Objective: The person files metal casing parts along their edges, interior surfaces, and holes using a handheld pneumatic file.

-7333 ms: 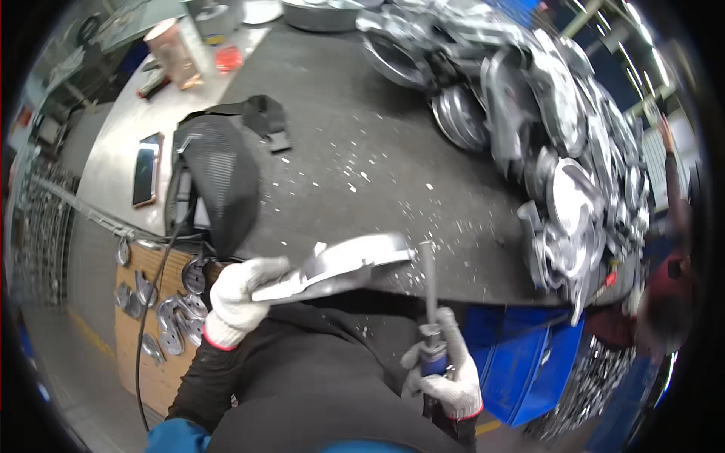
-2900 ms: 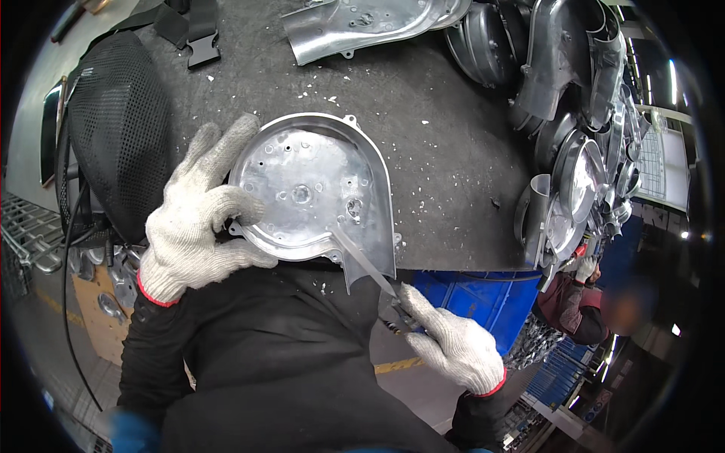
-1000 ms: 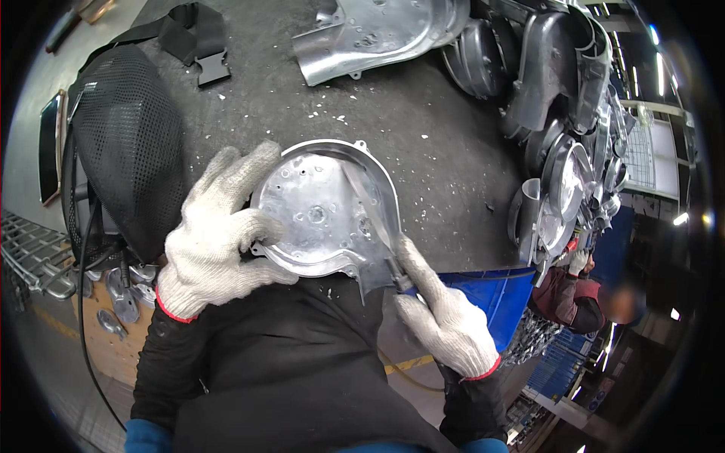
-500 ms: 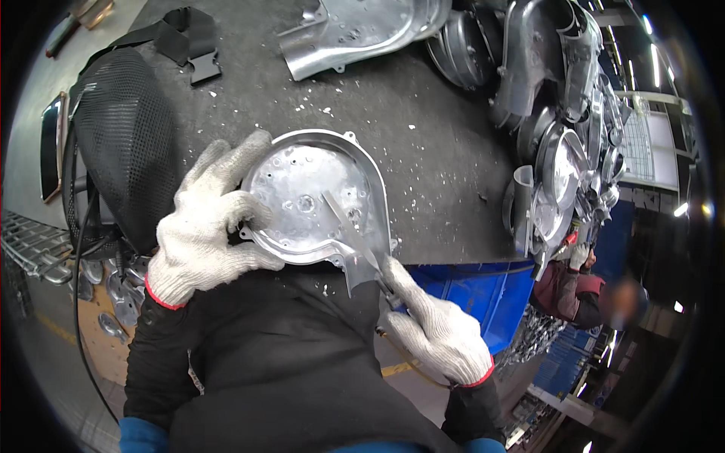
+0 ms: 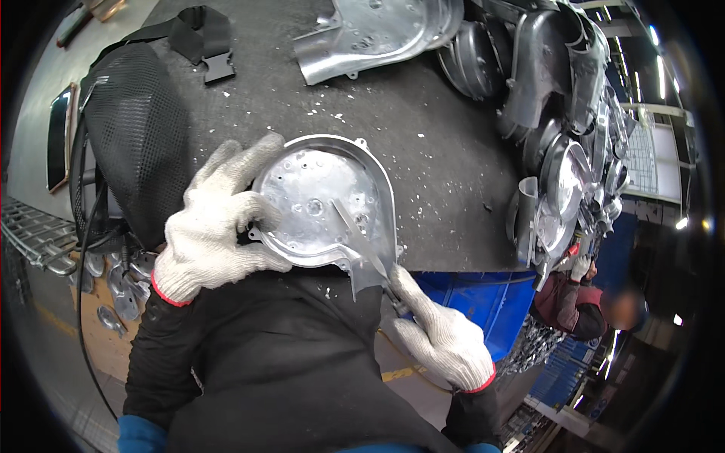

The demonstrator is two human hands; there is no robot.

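A round cast-metal housing (image 5: 302,181) with a raised rim, small lugs and a spout-like outlet lies at the near edge of the dark bench. My left hand (image 5: 219,223), in a white knit glove, grips its left side, with fingers over the rim and the thumb along the near edge. In my gloved right hand (image 5: 442,332) is a flat file (image 5: 355,232), its handle mostly hidden by my fingers. The file's blade slants over the outlet and the rim, with its tip above the inner floor. Whether the blade touches the metal I cannot tell.
Another housing (image 5: 377,38) lies at the far side, beside a heap of castings (image 5: 559,174) on the right. A black mesh bag (image 5: 132,143) and a phone (image 5: 60,140) sit left. Below the bench is a blue bin (image 5: 483,302). A co-worker (image 5: 570,302) is at right.
The whole view has shifted slightly, so things sit a little farther right and lower. My hands keep nearly the same hold; the file tip sits slightly nearer me over the housing.
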